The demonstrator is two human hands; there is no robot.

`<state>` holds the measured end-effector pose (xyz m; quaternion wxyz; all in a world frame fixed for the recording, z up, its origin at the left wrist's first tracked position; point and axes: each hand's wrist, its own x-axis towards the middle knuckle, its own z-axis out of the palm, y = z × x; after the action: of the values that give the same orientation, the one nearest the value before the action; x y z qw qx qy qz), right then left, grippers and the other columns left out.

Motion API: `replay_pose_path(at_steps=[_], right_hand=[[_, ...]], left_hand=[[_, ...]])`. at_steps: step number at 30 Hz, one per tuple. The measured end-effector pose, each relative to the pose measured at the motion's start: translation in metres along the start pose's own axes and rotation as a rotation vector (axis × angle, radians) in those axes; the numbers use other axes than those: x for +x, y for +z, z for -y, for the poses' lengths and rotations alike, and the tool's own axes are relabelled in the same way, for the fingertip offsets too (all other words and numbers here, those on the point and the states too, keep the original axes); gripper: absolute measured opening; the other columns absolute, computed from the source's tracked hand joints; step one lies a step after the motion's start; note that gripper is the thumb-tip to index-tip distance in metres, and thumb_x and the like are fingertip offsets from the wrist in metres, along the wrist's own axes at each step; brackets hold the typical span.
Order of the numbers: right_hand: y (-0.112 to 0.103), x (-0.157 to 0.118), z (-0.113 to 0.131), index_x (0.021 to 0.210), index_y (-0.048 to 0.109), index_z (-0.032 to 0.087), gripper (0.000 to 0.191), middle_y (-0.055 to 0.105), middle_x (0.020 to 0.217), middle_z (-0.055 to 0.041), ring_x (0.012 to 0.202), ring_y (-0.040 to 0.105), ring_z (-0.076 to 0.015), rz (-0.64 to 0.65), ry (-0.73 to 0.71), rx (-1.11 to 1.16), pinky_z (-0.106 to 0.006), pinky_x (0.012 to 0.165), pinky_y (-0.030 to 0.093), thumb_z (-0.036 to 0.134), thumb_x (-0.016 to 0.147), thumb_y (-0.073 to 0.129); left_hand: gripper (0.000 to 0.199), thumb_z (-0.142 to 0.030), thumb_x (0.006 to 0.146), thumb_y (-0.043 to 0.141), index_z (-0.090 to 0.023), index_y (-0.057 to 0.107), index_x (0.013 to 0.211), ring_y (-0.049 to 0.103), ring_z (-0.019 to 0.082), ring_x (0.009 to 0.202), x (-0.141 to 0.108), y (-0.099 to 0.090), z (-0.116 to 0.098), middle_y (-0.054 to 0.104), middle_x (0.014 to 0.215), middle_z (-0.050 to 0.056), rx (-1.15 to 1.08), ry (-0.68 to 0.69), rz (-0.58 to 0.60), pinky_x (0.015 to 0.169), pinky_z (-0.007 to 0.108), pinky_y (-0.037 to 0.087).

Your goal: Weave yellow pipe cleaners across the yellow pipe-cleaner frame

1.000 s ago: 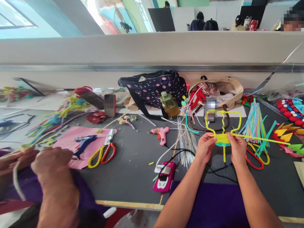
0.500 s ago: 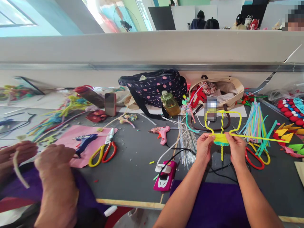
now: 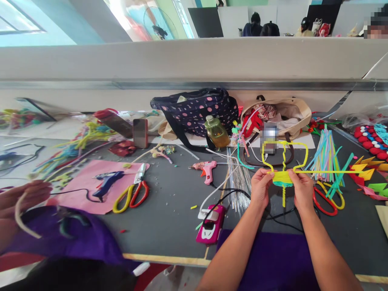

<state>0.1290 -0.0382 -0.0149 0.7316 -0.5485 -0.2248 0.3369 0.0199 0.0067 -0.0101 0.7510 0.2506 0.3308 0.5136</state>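
Pinching a bright-yellow, looped pipe-cleaner frame (image 3: 284,161), left hand (image 3: 260,188) and right hand (image 3: 301,192) clamp its wrapped band (image 3: 281,177); one straight yellow strand (image 3: 333,172) is left unwound.

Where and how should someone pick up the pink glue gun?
Grip the pink glue gun by its handle, probably best from the near side: the handle juts toward the viewer, while the nozzle points left.
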Motion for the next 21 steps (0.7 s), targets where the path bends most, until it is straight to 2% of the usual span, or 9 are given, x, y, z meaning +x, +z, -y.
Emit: replay_pose_path(at_steps=[5,12,17,21], right_hand=[[-0.0001,0.0006,0.0004,0.077,0.072,0.018,0.021,0.067,0.067,0.0009,0.066,0.061,-0.0158,0.012,0.019,0.056,-0.029,0.066,0.047,0.035,0.068,0.077],[-0.0008,0.0008,-0.0005,0.077,0.064,0.020,0.018,0.059,0.067,0.0044,0.061,0.054,-0.0122,0.092,0.047,0.064,-0.024,0.061,0.042,0.033,0.069,0.073],[-0.0009,0.0013,-0.0031,0.075,0.062,0.019,0.019,0.059,0.064,0.0037,0.057,0.053,-0.0129,0.105,0.074,0.020,-0.025,0.058,0.042,0.034,0.069,0.071],[0.0010,-0.0004,0.0008,0.076,0.062,0.019,0.021,0.061,0.063,0.0028,0.058,0.057,-0.0139,0.083,0.073,0.028,-0.026,0.059,0.045,0.035,0.068,0.072]], left_hand=[[0.028,-0.021,0.056,0.084,-0.015,0.058,0.065,0.060,0.010,0.058,-0.0024,0.0034,-0.0010,0.072,0.074,0.003,0.001,0.001,0.005,0.057,0.021,0.044],[0.028,-0.019,0.057,0.083,-0.016,0.058,0.068,0.060,0.010,0.059,-0.0047,0.0053,0.0008,0.072,0.078,0.003,-0.027,-0.017,0.030,0.054,0.021,0.042],[0.026,-0.019,0.059,0.082,-0.016,0.058,0.067,0.061,0.010,0.062,-0.0048,0.0044,0.0004,0.072,0.077,0.003,-0.009,0.047,0.038,0.058,0.021,0.043],[0.023,-0.018,0.060,0.081,-0.016,0.059,0.067,0.065,0.013,0.072,-0.0063,0.0057,0.0005,0.071,0.079,0.002,0.030,0.119,0.029,0.065,0.022,0.045]])
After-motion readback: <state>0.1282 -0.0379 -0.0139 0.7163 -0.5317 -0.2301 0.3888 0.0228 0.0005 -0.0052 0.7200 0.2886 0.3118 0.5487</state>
